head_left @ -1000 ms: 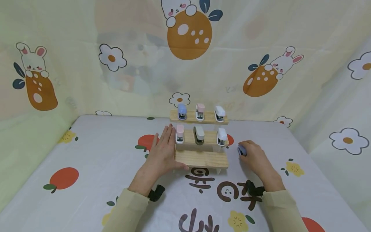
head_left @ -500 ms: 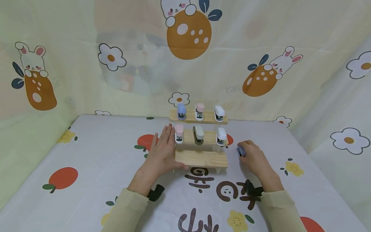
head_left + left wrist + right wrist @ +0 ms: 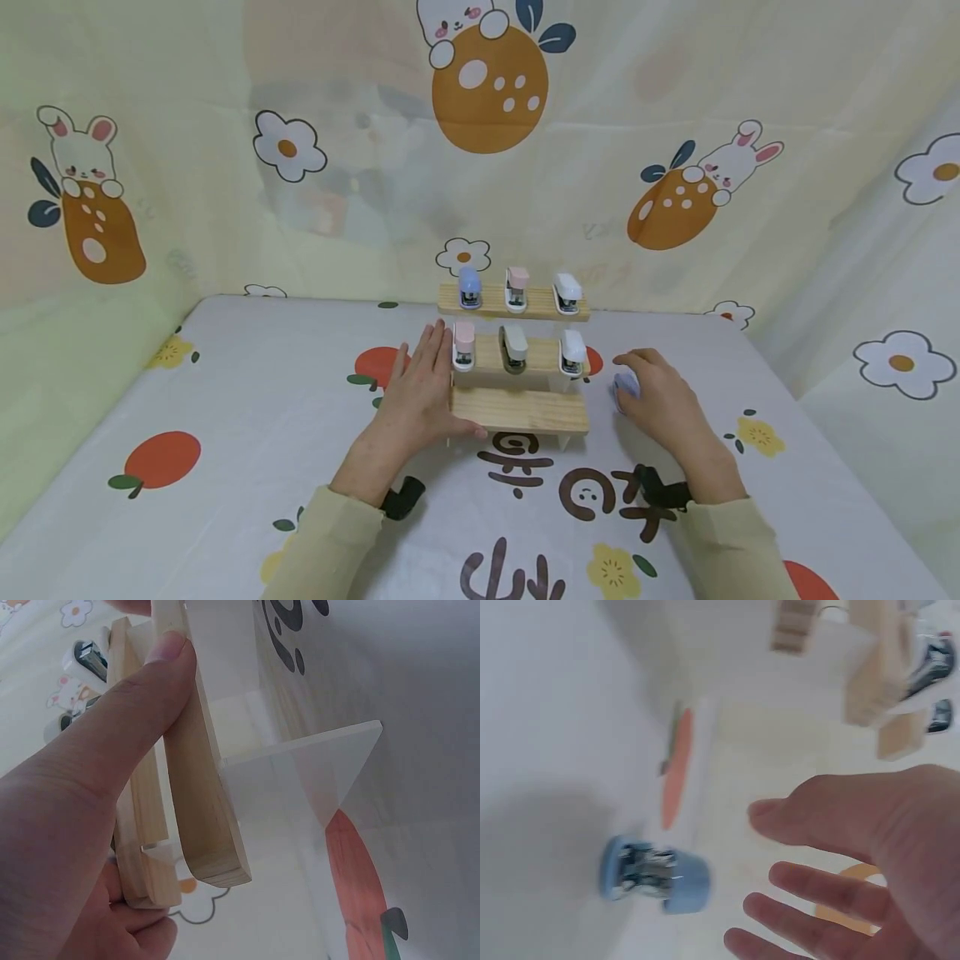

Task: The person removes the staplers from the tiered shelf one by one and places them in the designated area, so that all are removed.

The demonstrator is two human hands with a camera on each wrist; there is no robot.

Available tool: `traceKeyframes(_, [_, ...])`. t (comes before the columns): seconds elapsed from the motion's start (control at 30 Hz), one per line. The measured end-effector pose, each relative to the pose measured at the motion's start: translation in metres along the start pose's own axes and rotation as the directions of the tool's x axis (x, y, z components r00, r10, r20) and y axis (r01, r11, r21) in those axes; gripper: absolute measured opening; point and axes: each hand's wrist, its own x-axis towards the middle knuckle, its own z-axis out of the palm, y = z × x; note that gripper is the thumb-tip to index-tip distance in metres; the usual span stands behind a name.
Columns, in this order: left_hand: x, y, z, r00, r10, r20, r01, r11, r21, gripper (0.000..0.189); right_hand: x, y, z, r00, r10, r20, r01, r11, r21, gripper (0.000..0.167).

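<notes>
A small light-blue stapler stands on the tablecloth right of the stepped wooden rack. Beside and over it is my right hand, fingers spread; the right wrist view shows a gap between the fingers and the blue stapler. My left hand lies along the rack's left side with straight fingers, its thumb against the front edge of the bottom board. On the middle board sit a pink stapler, a white-and-dark-green one and a white one.
The top board carries another blue stapler, a pink one and a white one. Clear supports hold up the boards. A printed curtain hangs behind the table.
My right hand has let go of the blue stapler; its fingers have spread and the hand has lifted slightly. The left hand and the rack have stayed in place.
</notes>
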Motion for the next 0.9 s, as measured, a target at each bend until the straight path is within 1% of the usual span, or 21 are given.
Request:
traceKeyframes(0.17, [0.000, -0.001, 0.000, 1.000, 0.003, -0.002, -0.003, 1.000, 0.006, 0.145, -0.006, -0.012, -0.013, 0.998, -0.038, -0.047, 0.040, 0.998, 0.049, 0.041])
traceKeyframes(0.27, [0.000, -0.001, 0.000, 1.000, 0.002, 0.000, -0.002, 1.000, 0.007, 0.145, -0.009, -0.020, -0.018, 0.991, -0.080, -0.112, 0.088, 0.994, 0.070, 0.041])
traceKeyframes(0.33, [0.000, 0.000, 0.000, 1.000, 0.004, -0.002, -0.004, 1.000, 0.010, 0.145, -0.011, -0.026, -0.021, 0.978, -0.117, -0.175, 0.132, 0.988, 0.078, 0.040])
traceKeyframes(0.47, [-0.001, 0.000, 0.000, 1.000, 0.001, -0.002, -0.001, 1.000, 0.013, 0.145, -0.012, -0.040, -0.025, 0.939, -0.183, -0.291, 0.220, 0.970, 0.101, 0.038])
traceKeyframes(0.63, [-0.001, 0.001, 0.001, 1.000, 0.000, -0.001, 0.000, 1.000, 0.000, 0.144, -0.010, -0.054, -0.025, 0.896, -0.250, -0.367, 0.310, 0.944, 0.113, 0.034])
traceKeyframes(0.73, [-0.001, 0.001, 0.000, 1.000, -0.003, 0.008, 0.003, 1.000, -0.001, 0.144, -0.008, -0.058, -0.022, 0.877, -0.272, -0.395, 0.340, 0.934, 0.112, 0.032])
traceKeyframes(0.8, [0.000, 0.001, 0.000, 1.000, -0.006, 0.013, 0.006, 1.000, -0.001, 0.144, -0.006, -0.060, -0.020, 0.874, -0.272, -0.403, 0.343, 0.933, 0.112, 0.033])
traceKeyframes(0.87, [0.000, 0.000, -0.001, 1.000, -0.010, 0.021, 0.010, 1.000, 0.002, 0.144, -0.005, -0.061, -0.017, 0.879, -0.268, -0.395, 0.338, 0.934, 0.118, 0.035])
traceKeyframes(0.9, [0.001, 0.000, -0.001, 1.000, -0.013, 0.026, 0.013, 1.000, 0.001, 0.144, -0.004, -0.062, -0.015, 0.885, -0.264, -0.384, 0.333, 0.935, 0.123, 0.036])
